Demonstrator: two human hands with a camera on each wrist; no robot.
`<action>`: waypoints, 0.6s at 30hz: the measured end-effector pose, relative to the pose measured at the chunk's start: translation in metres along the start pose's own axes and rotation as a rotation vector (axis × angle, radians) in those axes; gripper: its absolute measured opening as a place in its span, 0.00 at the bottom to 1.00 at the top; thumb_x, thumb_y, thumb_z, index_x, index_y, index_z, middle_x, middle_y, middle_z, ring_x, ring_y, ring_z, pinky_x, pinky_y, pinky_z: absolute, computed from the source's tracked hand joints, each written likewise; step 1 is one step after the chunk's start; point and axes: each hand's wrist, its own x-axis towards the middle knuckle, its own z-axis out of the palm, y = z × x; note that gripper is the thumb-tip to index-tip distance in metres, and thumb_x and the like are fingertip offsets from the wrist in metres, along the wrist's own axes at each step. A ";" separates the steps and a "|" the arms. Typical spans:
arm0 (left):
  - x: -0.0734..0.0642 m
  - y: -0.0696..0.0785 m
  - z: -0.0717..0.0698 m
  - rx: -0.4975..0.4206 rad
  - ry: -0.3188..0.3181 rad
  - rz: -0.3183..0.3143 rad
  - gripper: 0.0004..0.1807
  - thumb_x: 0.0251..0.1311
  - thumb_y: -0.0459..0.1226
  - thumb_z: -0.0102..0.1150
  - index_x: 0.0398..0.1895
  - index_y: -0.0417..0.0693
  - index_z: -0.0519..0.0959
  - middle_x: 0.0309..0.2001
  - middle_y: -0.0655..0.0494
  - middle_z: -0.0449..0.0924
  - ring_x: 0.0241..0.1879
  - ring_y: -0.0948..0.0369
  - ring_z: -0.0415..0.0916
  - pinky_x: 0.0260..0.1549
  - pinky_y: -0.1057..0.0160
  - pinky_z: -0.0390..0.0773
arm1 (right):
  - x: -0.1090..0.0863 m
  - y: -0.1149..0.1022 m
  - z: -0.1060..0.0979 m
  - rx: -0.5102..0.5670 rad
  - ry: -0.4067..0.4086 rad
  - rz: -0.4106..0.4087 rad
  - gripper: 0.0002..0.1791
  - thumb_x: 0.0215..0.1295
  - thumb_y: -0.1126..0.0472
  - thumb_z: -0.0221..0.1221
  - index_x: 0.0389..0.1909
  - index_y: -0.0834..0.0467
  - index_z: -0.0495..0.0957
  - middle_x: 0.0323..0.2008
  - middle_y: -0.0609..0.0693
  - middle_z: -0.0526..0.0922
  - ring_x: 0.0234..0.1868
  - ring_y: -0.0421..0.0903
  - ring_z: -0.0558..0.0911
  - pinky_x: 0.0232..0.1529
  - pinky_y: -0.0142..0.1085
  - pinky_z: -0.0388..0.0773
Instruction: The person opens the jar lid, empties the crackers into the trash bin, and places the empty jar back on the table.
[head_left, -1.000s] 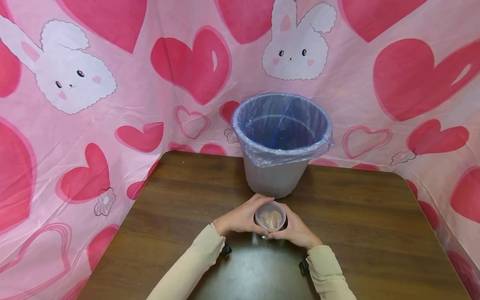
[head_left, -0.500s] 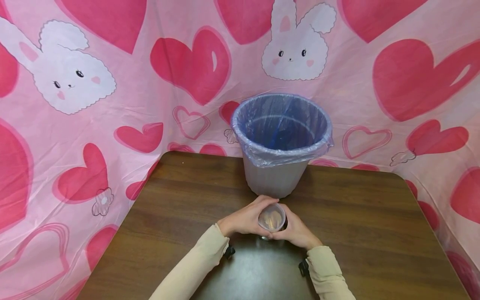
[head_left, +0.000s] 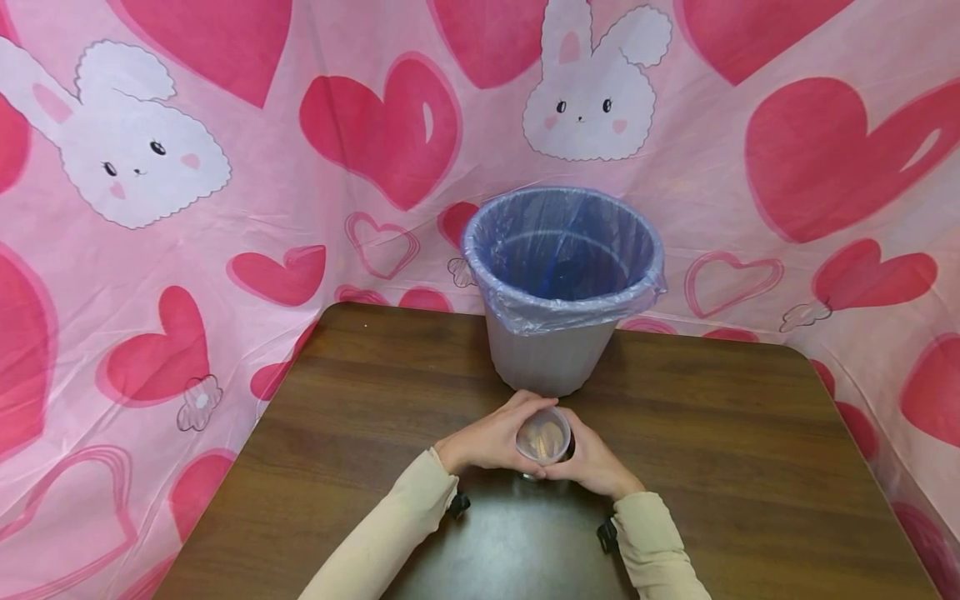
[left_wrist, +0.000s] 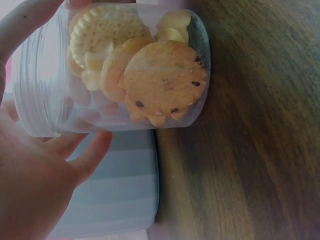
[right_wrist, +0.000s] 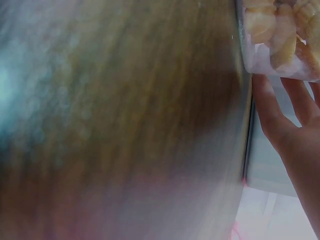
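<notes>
A clear plastic jar stands upright on the table, close in front of the bin. Inside it lie several biscuits, among them a round one with dark specks and a pale one with a scalloped edge. My left hand curls round the jar's left side near the top. From the other side my right hand grips it, fingers behind and thumb in front. The thumbs nearly meet at the near side. Ridged rings circle the jar's top; whether a lid is on, I cannot tell.
A pale waste bin with a bluish liner folded over its rim stands just behind the jar. Brown wood-grain covers the table. Pink cloth with hearts and rabbits hangs around the back and sides.
Over the first half second the left hand and the jar's top have shifted slightly to the right. Since then both hands and the jar have kept still.
</notes>
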 end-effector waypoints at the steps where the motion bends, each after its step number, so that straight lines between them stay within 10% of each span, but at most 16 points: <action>1: 0.000 0.000 0.000 -0.001 0.000 0.001 0.54 0.32 0.53 0.72 0.66 0.58 0.54 0.57 0.60 0.59 0.55 0.66 0.60 0.53 0.68 0.66 | 0.000 0.000 0.000 -0.001 0.001 0.000 0.47 0.35 0.54 0.73 0.59 0.53 0.61 0.55 0.52 0.71 0.55 0.46 0.70 0.55 0.38 0.65; 18: -0.006 -0.002 -0.003 0.001 0.023 0.013 0.54 0.32 0.55 0.71 0.66 0.59 0.54 0.57 0.58 0.59 0.55 0.63 0.61 0.53 0.67 0.66 | 0.008 0.038 0.007 0.028 0.021 -0.004 0.49 0.30 0.46 0.73 0.58 0.40 0.60 0.54 0.42 0.70 0.53 0.41 0.70 0.53 0.38 0.66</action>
